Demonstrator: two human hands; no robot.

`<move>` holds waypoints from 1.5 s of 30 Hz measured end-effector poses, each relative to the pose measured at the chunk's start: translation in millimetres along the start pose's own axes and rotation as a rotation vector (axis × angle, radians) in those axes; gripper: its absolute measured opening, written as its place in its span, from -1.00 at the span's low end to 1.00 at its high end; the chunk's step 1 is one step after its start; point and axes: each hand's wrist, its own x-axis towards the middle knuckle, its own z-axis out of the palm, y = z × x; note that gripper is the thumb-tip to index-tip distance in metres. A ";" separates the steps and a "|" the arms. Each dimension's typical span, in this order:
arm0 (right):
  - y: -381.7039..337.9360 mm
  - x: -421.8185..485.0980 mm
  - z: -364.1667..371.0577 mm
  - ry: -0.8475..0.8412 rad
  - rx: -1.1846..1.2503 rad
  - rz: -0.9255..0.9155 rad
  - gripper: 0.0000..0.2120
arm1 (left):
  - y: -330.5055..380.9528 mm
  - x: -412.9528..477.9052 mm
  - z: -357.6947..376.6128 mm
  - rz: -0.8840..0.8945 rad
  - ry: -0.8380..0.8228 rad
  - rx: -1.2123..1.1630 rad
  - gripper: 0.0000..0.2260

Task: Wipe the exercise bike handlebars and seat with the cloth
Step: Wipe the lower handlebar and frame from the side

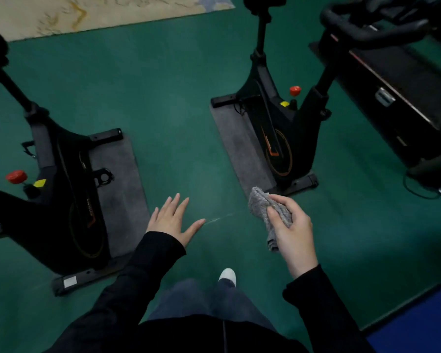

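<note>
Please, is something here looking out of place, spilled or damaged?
Nothing looks damaged or spilled. Both exercise bikes stand upright on their grey mats. Only a thin pale streak crosses the green floor between the open left hand and the right hand gripping the grey cloth.

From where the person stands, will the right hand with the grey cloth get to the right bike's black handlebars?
Probably yes. The right hand grips the grey cloth, and only open green floor lies between it and the black handlebars, though a step forward looks needed.

Left bike (61,179) seat, handlebars cut off by frame edge.
</note>
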 end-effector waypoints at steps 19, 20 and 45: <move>-58.6 189.5 61.6 -0.254 -0.053 -0.074 -0.81 | -22.8 122.8 -50.4 -0.276 0.053 -0.106 -0.33; -66.0 201.0 69.5 -0.261 -0.065 -0.090 -0.81 | -25.5 133.6 -58.6 -0.276 0.062 -0.121 -0.33; -187.1 363.6 321.8 -0.970 -0.174 -0.460 -0.82 | -123.9 217.5 -140.6 -0.860 0.204 -0.397 -0.33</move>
